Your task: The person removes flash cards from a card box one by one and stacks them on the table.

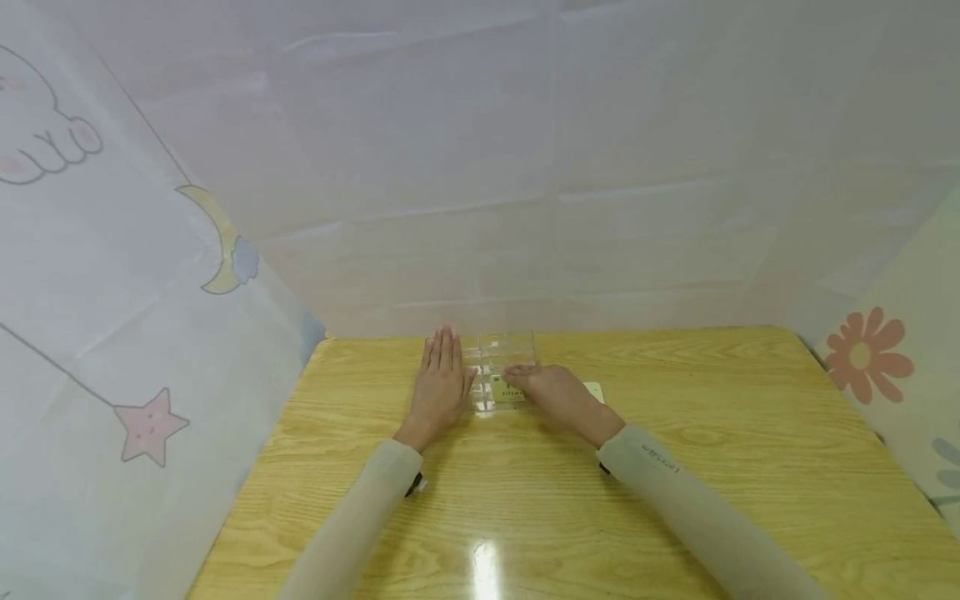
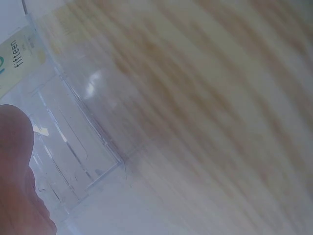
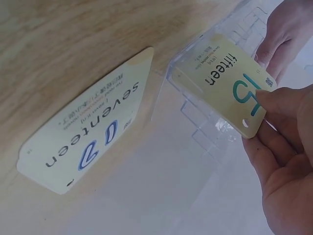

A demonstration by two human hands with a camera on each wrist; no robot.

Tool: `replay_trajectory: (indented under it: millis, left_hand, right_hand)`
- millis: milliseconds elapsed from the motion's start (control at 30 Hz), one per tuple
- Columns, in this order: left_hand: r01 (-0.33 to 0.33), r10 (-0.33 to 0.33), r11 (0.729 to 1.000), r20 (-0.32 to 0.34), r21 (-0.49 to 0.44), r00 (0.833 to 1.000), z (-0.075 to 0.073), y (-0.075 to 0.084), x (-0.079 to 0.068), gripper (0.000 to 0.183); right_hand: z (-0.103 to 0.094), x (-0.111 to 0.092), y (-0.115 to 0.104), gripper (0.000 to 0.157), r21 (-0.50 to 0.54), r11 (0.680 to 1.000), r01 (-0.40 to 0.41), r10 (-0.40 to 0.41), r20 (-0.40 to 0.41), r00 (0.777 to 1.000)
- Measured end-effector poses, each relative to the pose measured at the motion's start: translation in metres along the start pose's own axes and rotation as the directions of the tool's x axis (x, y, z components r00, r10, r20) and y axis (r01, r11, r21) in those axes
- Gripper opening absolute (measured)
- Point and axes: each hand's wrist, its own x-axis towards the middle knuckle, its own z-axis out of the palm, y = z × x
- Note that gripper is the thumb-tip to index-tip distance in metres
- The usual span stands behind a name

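Note:
A clear plastic box with dividers (image 1: 510,343) stands at the back of the table. My left hand (image 1: 441,385) lies along its left side with the fingers straight. My right hand (image 1: 561,398) is at the box's right part, and its thumb and fingers pinch a pale yellow flash card (image 3: 215,81) marked "fifteen" and 15. That card overlaps the box in the right wrist view, its far end at the clear wall. A second card (image 3: 95,134), reading "seventeen", lies on the table to the right of the box, partly hidden by my right hand in the head view.
The wood-grain table (image 1: 480,492) reaches back to a pale hanging sheet (image 1: 480,208). Printed sheets with a star (image 1: 152,427) and a flower (image 1: 862,357) hang along its sides.

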Motion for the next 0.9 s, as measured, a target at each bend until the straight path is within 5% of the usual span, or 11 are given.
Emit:
replay_trajectory:
  millis: [633, 900]
  left_hand:
    - [-0.003, 0.003, 1.000, 0.020, -0.011, 1.000, -0.003, 0.000, -0.002, 0.074]
    - [-0.007, 0.007, 1.000, 0.020, -0.009, 1.000, -0.004, 0.000, 0.000, 0.075]
  right_hand:
    - [-0.005, 0.008, 0.005, 0.038, 0.116, 0.993, 0.000, 0.001, -0.008, 1.000]
    - [-0.011, 0.012, 0.003, 0.036, 0.145, 0.989, -0.036, 0.030, 0.046, 0.998]
